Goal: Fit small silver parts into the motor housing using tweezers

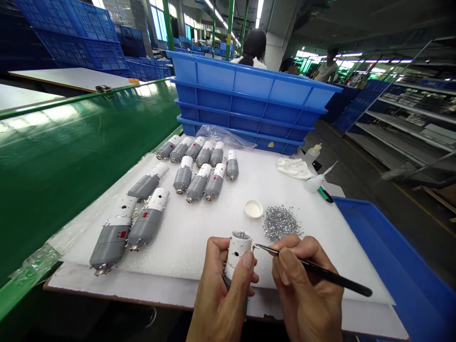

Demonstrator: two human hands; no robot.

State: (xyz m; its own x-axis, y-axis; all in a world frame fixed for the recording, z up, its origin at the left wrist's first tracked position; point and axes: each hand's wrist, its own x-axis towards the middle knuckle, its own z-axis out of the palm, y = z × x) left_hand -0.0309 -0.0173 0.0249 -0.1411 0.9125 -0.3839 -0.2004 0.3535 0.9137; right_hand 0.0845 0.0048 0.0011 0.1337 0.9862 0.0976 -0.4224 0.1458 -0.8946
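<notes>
Left hand (223, 289) is clamped on a gray motor with a white perforated housing (238, 251), fingers wrapped round it, thumb pressed on the white part, held upright over the near edge of the white foam sheet (221, 223). Right hand (306, 289) has thumb and fingers together on black fine-tip tweezers (320, 266), tip just at the housing's rim. Anything in the tip is too small to tell. On the foam sheet: about a dozen smaller white-capped gray motors (199, 175) in rows at the far side, larger gray motors (142, 223) at the left, a small white lid (253, 209) with white filling and a pile of silver granules (280, 223) just ahead of the hands. A white cloth (294, 167) and a dropper bottle (313, 183) sit at its far right corner. Stacked blue crates (245, 99) stand behind the foam sheet, a green conveyor belt (71, 156) runs along its left, a blue tray (399, 256) lies along its right. A co-worker (252, 50) is well beyond the crates.
</notes>
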